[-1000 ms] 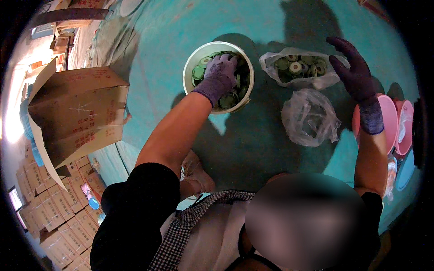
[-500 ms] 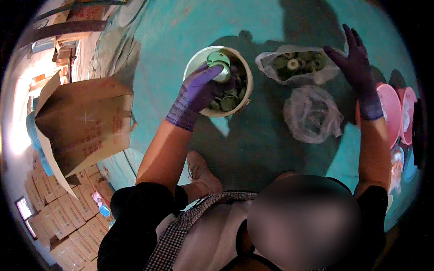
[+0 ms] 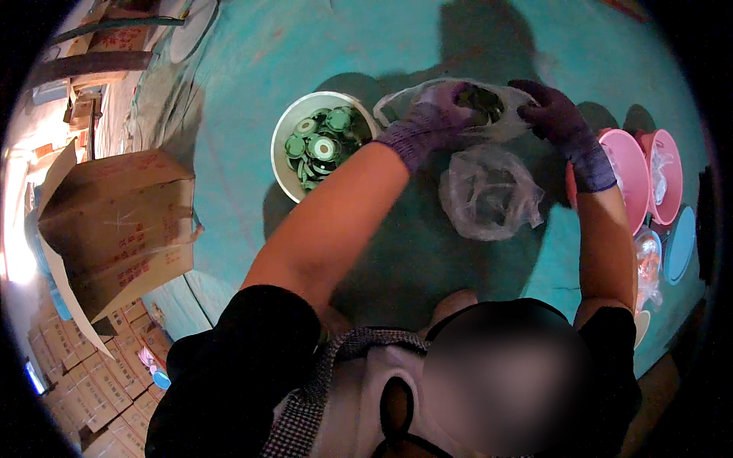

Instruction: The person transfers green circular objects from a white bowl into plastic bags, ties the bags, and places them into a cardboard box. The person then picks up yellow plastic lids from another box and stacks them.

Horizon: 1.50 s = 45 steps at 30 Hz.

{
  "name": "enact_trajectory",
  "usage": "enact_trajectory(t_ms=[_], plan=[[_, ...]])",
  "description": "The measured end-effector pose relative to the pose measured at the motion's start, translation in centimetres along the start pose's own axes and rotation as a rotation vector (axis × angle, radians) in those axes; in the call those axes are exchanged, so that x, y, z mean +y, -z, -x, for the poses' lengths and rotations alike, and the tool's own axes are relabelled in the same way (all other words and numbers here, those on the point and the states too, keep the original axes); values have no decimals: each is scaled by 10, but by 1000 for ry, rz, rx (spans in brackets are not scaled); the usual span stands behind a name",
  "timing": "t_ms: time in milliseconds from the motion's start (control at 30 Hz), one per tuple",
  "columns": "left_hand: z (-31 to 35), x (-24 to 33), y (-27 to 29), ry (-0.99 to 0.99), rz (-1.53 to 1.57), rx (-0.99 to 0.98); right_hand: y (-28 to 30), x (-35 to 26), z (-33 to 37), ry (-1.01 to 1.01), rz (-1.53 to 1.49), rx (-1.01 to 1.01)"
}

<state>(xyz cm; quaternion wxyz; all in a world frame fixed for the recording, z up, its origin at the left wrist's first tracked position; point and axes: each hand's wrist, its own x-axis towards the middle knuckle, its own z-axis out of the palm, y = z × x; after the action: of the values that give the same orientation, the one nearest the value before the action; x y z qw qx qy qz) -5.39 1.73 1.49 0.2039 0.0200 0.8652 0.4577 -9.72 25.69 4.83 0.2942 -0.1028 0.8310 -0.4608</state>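
L hand (image 3: 439, 107) from bucket (image 3: 284, 130) to filled bag (image 3: 508, 130), R hand (image 3: 553, 116) at rim, both grips unclear; carton (image 3: 114, 217) w/ red print (image 3: 136, 243)

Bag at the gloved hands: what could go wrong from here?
1. The thin clear bag could crumple or tear: the left hand is at its mouth and the right hand at its right edge.
2. The left forearm crosses the bucket's near side in view; it might knock it and spill the green round pieces.
3. The loose second bag lies close by and could get snagged.
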Motion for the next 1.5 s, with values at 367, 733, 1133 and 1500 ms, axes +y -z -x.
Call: enact_trajectory(t_ms=[367, 733, 1133, 1500], plan=[[153, -59, 156, 297, -46, 348, 7, 19, -3, 23, 0, 71], [146, -105, 114, 235, -803, 166, 0, 26, -12, 226, 218, 55], [176, -102, 119, 448, 833, 315, -1, 44, -16, 177, 113, 115], [179, -94, 107, 439, 1370, 369, -3, 39, -14, 162, 174, 93]])
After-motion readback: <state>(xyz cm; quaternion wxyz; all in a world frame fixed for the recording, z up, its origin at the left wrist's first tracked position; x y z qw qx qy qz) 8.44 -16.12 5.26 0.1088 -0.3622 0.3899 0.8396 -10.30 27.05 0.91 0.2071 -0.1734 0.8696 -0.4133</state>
